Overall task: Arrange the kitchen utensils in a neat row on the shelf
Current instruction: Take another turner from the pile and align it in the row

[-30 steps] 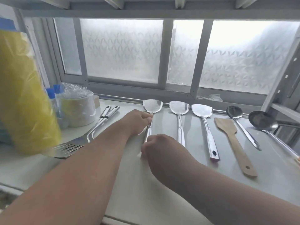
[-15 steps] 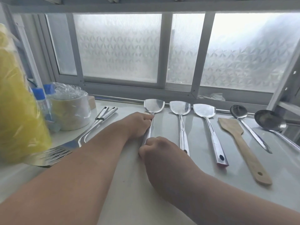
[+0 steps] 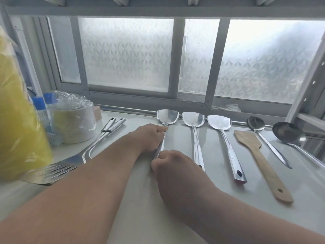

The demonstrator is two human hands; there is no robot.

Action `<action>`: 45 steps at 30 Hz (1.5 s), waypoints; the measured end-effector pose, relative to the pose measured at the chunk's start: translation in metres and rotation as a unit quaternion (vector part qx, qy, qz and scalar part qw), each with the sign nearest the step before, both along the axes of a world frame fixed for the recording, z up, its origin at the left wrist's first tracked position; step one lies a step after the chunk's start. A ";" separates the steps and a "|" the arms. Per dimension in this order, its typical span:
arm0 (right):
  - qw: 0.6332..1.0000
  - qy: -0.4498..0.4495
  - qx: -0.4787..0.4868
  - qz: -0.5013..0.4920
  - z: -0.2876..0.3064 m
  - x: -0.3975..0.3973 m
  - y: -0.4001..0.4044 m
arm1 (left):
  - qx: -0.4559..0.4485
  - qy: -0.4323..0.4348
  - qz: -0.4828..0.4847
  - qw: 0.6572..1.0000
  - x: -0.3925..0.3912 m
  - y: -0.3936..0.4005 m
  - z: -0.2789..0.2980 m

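Both hands are gripping one steel spatula lying on the shelf: the left hand is curling around its neck, the right hand around its handle end. It is lying leftmost in the row, just beside a second spatula

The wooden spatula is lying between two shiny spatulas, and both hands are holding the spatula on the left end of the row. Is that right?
Not quite. In the head view the wooden spatula lies between a shiny spatula and a spoon, not between two shiny spatulas. The rest holds: the left hand and right hand both hold the leftmost spatula in the row.
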State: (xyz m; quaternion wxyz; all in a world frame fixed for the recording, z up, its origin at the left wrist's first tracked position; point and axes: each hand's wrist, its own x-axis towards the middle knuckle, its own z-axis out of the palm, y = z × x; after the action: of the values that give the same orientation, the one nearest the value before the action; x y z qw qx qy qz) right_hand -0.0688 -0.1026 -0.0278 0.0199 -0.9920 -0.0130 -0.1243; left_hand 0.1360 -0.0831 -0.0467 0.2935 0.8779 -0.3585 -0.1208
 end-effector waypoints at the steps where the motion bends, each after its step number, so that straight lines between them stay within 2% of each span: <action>1: 1.000 -0.006 0.002 -0.001 -0.001 0.000 0.000 | -0.001 0.001 0.000 1.000 0.001 -0.001 -0.001; 6: 0.999 -0.043 0.001 -0.020 -0.005 0.006 -0.001 | -0.007 0.004 -0.002 1.000 0.008 -0.003 -0.002; 29: 0.998 -0.034 0.019 -0.047 -0.001 0.002 0.004 | -0.021 -0.013 0.009 1.000 0.013 -0.011 -0.009; 45: 0.999 -0.026 0.014 -0.029 0.001 -0.002 0.006 | -0.008 -0.005 0.011 1.000 0.013 -0.011 -0.009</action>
State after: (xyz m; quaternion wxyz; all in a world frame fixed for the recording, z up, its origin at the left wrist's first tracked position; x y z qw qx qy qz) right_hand -0.0705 -0.0968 -0.0265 0.0297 -0.9880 0.0168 -0.1509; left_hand 0.1486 -0.0939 -0.0562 0.3000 0.8798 -0.3518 -0.1101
